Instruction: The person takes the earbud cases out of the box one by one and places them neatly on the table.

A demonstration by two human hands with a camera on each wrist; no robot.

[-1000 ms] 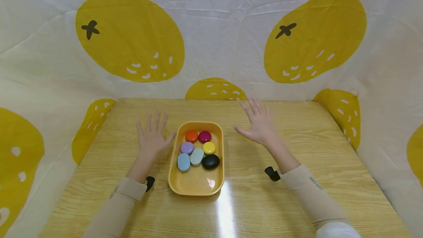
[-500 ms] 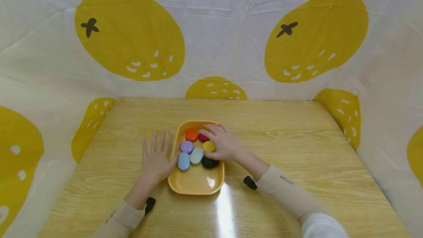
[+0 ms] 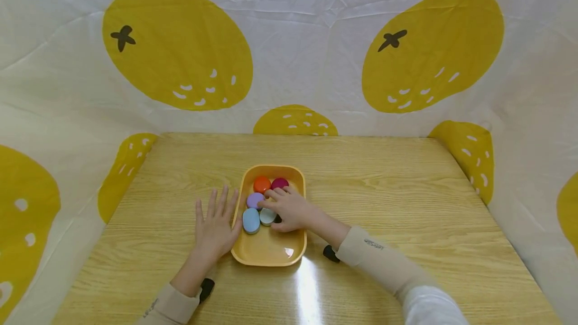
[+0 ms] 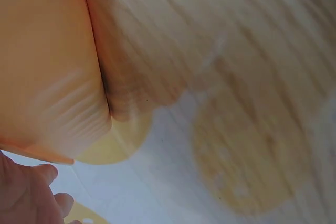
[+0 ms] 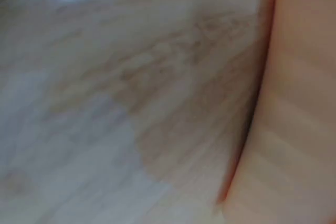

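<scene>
In the head view an orange-yellow tray [image 3: 268,252] holds several smooth rounded pieces. At its far end lie an orange piece [image 3: 262,183] and a magenta one [image 3: 280,183], with a lilac piece [image 3: 255,200] nearer. A light blue oval [image 3: 251,221] sits beside a pale grey-green oval [image 3: 267,217]. My right hand [image 3: 292,209] reaches over the right rim, fingers bent down around the grey-green and black [image 3: 278,219] pieces; whether it grips one I cannot tell. It hides the yellow piece. My left hand [image 3: 214,232] lies with straight, spread fingers, thumb at the left rim.
The tray stands on a wood-grain table [image 3: 384,179]. A white cloth [image 3: 307,54] printed with yellow fruit hangs behind and at both sides. Black wrist devices [image 3: 331,254] sit under both forearms. Each wrist view shows mainly the tray's outer wall [image 4: 47,66].
My right hand came down from the air at the right into the tray, then shifted left and nearer over the pieces. The left hand lowered toward me, its thumb coming to the rim.
</scene>
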